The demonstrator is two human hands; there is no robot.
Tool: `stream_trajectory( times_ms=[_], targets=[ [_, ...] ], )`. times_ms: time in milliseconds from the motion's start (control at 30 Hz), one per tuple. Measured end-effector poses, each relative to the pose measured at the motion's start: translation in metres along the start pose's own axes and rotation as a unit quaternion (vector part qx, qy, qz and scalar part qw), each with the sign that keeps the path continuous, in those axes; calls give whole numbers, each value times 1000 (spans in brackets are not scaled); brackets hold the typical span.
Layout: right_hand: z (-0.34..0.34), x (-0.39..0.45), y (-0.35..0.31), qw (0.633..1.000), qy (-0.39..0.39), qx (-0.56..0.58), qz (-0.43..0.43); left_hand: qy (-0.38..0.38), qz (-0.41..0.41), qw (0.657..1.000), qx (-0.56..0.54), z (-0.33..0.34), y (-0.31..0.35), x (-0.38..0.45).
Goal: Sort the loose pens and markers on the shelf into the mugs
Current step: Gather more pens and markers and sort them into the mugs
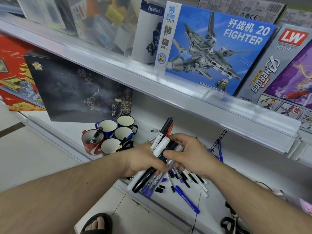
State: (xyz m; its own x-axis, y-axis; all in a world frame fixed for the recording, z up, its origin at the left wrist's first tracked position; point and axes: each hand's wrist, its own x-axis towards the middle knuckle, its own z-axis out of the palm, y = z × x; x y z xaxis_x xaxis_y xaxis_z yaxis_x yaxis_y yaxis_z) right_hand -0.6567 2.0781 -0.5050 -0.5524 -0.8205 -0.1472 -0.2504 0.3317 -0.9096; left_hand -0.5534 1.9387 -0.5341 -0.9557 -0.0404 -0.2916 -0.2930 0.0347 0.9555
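Observation:
My left hand [145, 159] grips a bundle of markers [159, 146], black, white, red and blue, slanting up to the right. My right hand [184, 152] curls round the same bundle from the right, its thumb on a black marker. Beneath both hands loose pens and markers [185, 181] lie scattered on the white lower shelf [236, 166]. To the left stands a cluster of mugs: a red mug [91, 146] with a black marker in it, a blue mug [108, 127], a black mug [125, 121], and two white-lined mugs [122, 133] [109, 146] holding pens.
The upper shelf edge [152, 65] overhangs the work area, carrying toy boxes such as a blue fighter box [219, 48]. A dark box [76, 92] leans behind the mugs. Blue pens [219, 149] lie at the back right. My sandalled foot [98, 223] is on the floor below.

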Motion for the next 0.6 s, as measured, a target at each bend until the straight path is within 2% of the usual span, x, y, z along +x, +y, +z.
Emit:
stream_trajectory(
  times_ms=[100,167,333,433,600],
  targets=[
    [11,6,5,1000,-12,-2,9,-14,-27,999,-11,-12,-4,-7],
    [16,10,8,999,10,-13,29,0,-44,999,3,-26,-7,-11],
    [19,36,10,986,147,-65,35,158,-84,982,67,-92,-13,-22],
    [26,69,10,975,200,-100,-3,250,-69,966,-9,-129,-16,-25],
    [47,147,31,960,213,-166,-73,297,-43,946,-125,-166,-30,-22]
  ],
)
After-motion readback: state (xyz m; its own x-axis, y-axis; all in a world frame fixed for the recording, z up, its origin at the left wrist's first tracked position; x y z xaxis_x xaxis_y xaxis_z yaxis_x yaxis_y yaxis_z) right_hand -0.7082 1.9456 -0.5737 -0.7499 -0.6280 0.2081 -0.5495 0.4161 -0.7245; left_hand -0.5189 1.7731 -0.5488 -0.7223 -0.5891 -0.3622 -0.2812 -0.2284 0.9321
